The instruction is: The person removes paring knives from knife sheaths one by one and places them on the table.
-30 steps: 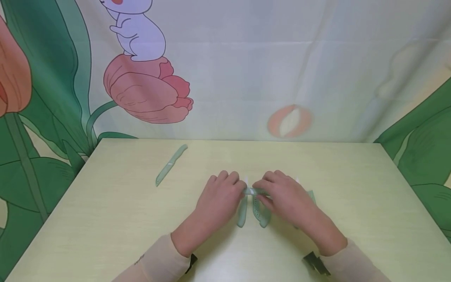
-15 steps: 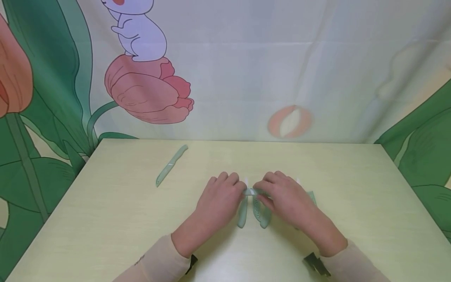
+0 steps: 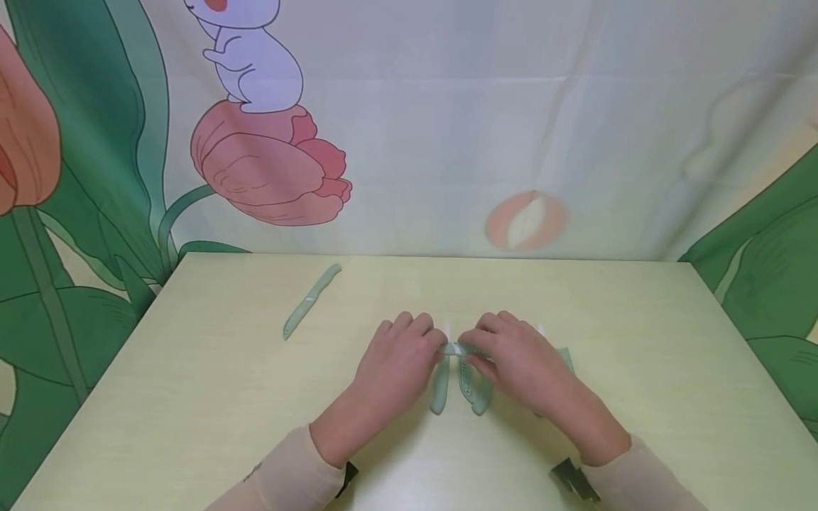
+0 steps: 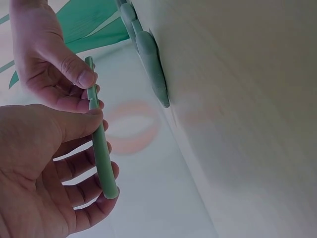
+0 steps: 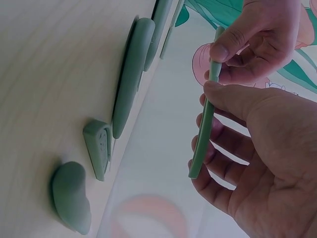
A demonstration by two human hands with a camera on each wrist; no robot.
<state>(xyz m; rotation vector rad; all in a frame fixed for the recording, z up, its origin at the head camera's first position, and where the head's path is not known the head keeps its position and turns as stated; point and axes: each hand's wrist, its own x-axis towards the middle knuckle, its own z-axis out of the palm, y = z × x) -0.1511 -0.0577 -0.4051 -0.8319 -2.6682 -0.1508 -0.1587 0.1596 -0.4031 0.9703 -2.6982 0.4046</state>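
Both hands hold one pale green knife [image 3: 450, 348] with its sheath, level above the table. My left hand [image 3: 397, 358] pinches the rounded handle [image 4: 103, 161] between thumb and fingers. My right hand [image 3: 516, 358] pinches the square-ended sheath [image 5: 202, 144], its thumb near the left thumb. A pale band shows between handle and sheath in the head view; the blade is otherwise hidden. Below on the table lie a green knife handle [image 3: 439, 390], a perforated sheath [image 3: 466, 380] and another green handle [image 3: 482, 397], partly covered by my hands.
A sheathed green knife [image 3: 311, 301] lies slanted at the table's back left. Another green piece [image 3: 565, 356] pokes out behind my right hand. A printed curtain [image 3: 415, 142] hangs along the table's [image 3: 211, 397] far edge.
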